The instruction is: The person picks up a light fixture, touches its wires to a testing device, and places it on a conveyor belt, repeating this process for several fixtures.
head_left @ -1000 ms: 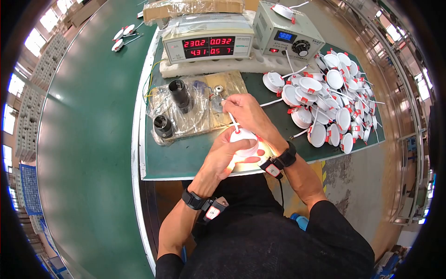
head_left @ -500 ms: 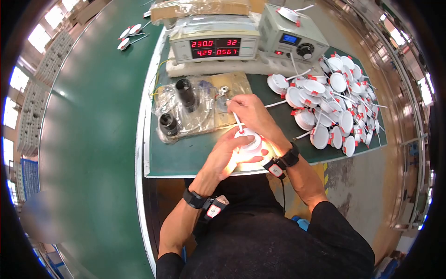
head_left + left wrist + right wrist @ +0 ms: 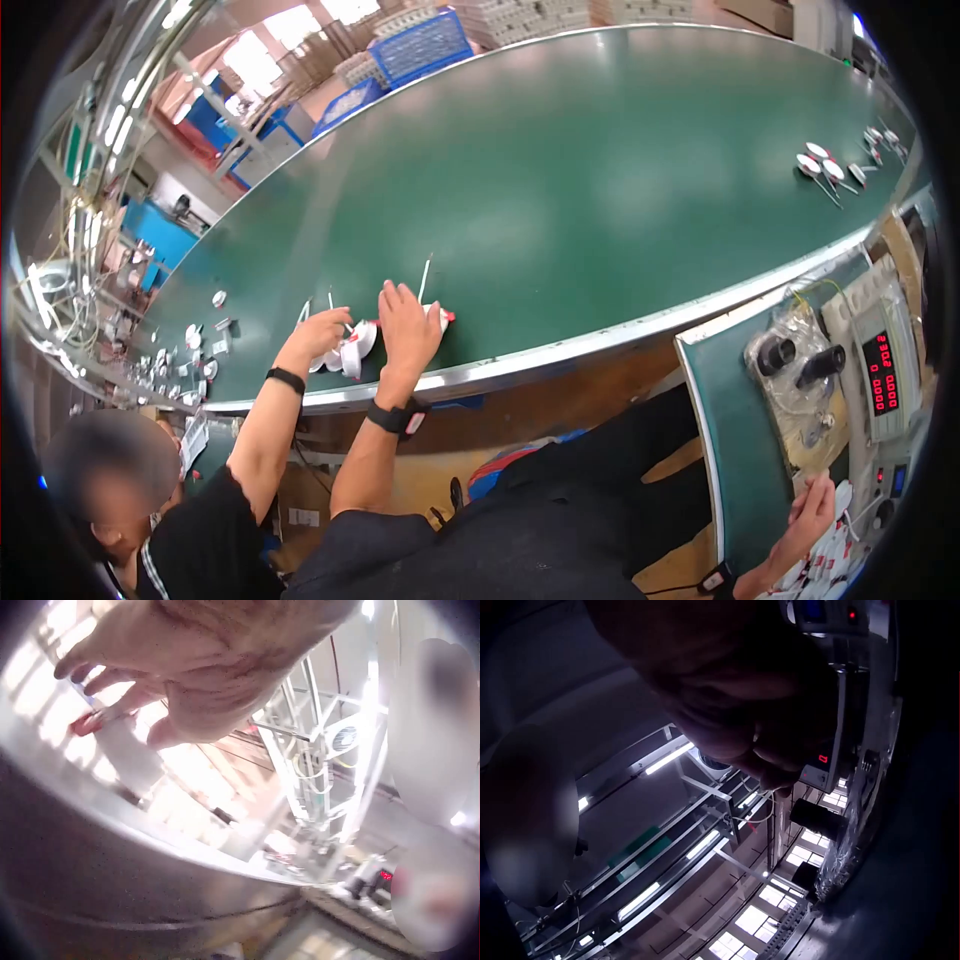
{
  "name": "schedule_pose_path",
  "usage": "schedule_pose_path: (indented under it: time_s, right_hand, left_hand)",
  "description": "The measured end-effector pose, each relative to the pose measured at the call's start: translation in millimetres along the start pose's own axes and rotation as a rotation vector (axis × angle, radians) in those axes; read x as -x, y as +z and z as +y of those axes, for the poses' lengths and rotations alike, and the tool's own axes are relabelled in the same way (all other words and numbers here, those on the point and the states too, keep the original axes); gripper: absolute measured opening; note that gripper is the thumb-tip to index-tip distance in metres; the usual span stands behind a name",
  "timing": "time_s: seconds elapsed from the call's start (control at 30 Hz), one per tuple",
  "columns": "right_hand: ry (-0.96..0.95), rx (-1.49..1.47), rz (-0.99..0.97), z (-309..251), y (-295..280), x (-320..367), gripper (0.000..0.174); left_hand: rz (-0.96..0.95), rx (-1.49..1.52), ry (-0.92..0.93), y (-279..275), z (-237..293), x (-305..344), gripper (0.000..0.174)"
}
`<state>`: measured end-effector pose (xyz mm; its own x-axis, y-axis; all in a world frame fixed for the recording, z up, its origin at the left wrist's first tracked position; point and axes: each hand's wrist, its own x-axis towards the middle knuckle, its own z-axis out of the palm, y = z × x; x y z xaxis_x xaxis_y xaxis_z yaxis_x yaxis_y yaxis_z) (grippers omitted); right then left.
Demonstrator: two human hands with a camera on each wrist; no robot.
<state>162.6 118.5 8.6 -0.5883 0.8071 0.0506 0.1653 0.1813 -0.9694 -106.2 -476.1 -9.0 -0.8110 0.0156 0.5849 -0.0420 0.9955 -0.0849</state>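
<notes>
My left hand [image 3: 408,335] is over the green table near its front edge, fingers extended. A white round downlight [image 3: 440,318] with red clips and a white cable lies against its fingers. The left wrist view shows the white lamp body [image 3: 129,756] beyond the spread fingers and thumb, blurred. My right hand [image 3: 812,515] hangs over the smaller bench, fingers loosely bent, with nothing visible in it. Below it lie several downlights [image 3: 825,560], partly hidden by the hand. The right wrist view shows this hand [image 3: 742,697] dark, near the meter.
Another person's hand [image 3: 322,335] reaches to white downlights [image 3: 355,350] left of my left hand. More downlights lie at the table's far right [image 3: 832,170]. The small bench [image 3: 745,480] carries a red-digit meter [image 3: 885,370] and two black cylinders [image 3: 822,366].
The view has swung left toward the long table. My left hand has moved from the lit downlight at the small bench to the long table; my right hand has let go of the cable. The meter reads zeros.
</notes>
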Motion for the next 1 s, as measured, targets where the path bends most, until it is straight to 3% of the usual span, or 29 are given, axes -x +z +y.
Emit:
schedule_pose_path:
  time_s: [0.07, 0.17, 0.23, 0.27, 0.33, 0.4, 0.5, 0.57, 0.67, 0.73, 0.83, 0.87, 0.93, 0.97, 1.0]
  right_hand:
    - [-0.004, -0.01, 0.01, 5.3, 3.8, 2.6, 0.029]
    - [-0.054, 0.0, 0.003, 10.2, -7.4, 2.6, 0.029]
    - [0.063, 0.015, 0.036, 16.4, -14.7, 6.3, 0.031]
    - [0.023, -0.06, 0.082, 41.0, -21.7, 9.6, 0.027]
    - [0.013, 0.117, 0.047, -13.8, -10.6, 35.1, 0.021]
    - [0.151, 0.073, 0.104, -30.0, -11.2, 51.5, 0.026]
    - [0.244, 0.155, 0.21, -14.9, -16.8, 74.6, 0.027]
    - [0.311, 0.189, 0.314, 3.7, -18.7, 95.2, 0.026]
    - [0.343, 0.303, 0.435, 7.4, -7.6, 111.0, 0.025]
    - [0.409, 0.477, 0.459, -23.8, 5.4, 113.8, 0.027]
    - [0.32, 0.702, 0.508, -20.5, 16.9, 106.9, 0.028]
    - [0.463, 0.742, 0.485, -33.6, 17.8, 104.6, 0.028]
    - [0.438, 0.75, 0.53, -30.8, 20.7, 101.3, 0.028]
    - [0.455, 0.78, 0.523, -31.8, 23.2, 99.1, 0.028]
    - [0.471, 0.816, 0.52, -38.1, 26.1, 93.8, 0.028]
  left_hand:
    - [-0.033, 0.074, 0.043, -15.7, 8.8, -20.0, 0.035]
    - [-0.163, 0.329, 0.112, -35.6, 72.0, -64.4, 0.036]
    - [-0.266, 0.429, 0.241, -40.9, 101.6, -94.9, 0.041]
    - [-0.316, 0.531, 0.375, -37.0, 141.3, -117.5, 0.043]
    - [-0.556, 0.589, 0.525, -42.6, 201.1, -166.2, 0.052]
    - [-0.784, 0.61, 0.664, -24.8, 268.5, -217.1, 0.058]
    - [-0.769, 0.613, 0.896, 36.3, 364.6, -271.2, 0.061]
    - [-0.649, 0.557, 0.998, 88.1, 440.4, -296.0, 0.071]
    - [-0.514, 0.622, 0.987, 142.5, 556.0, -315.6, 0.077]
    - [-0.412, 0.683, 0.956, 153.2, 629.2, -318.0, 0.078]
    - [-0.283, 0.615, 1.045, 140.7, 720.8, -322.7, 0.084]
    - [-0.165, 0.508, 1.133, 133.1, 748.4, -325.1, 0.086]
    - [0.061, 0.281, 1.29, 121.2, 788.7, -322.6, 0.092]
    - [0.061, 0.279, 1.35, 130.3, 810.0, -327.0, 0.099]
    - [-0.057, 0.297, 1.363, 128.5, 821.0, -332.2, 0.095]
